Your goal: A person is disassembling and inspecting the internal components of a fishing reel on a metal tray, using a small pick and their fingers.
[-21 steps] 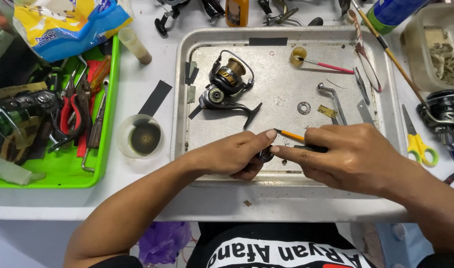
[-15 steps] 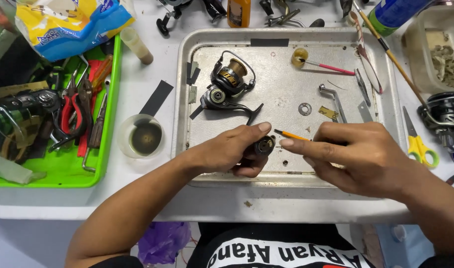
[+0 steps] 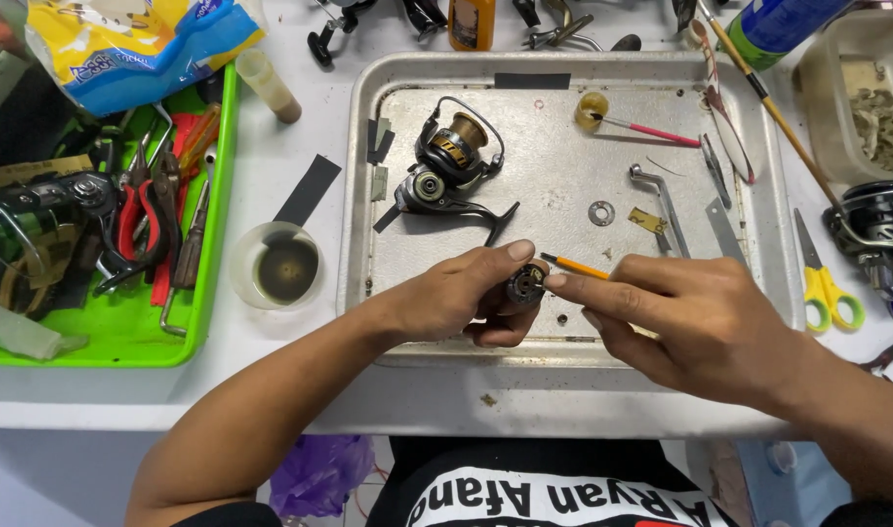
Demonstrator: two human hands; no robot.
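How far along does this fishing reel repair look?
The reel body lies stripped on the metal tray, with a washer and handle arm loose. The left hand holds a small round part; the right hand works it with an orange stick. Reassembly remains.

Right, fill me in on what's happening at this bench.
A person is working over a metal tray. The left hand pinches a small round dark part, and the right hand brings a thin orange-handled tool to it. A fishing reel lies on the tray beyond the hands, with a washer and a pink brush nearby.
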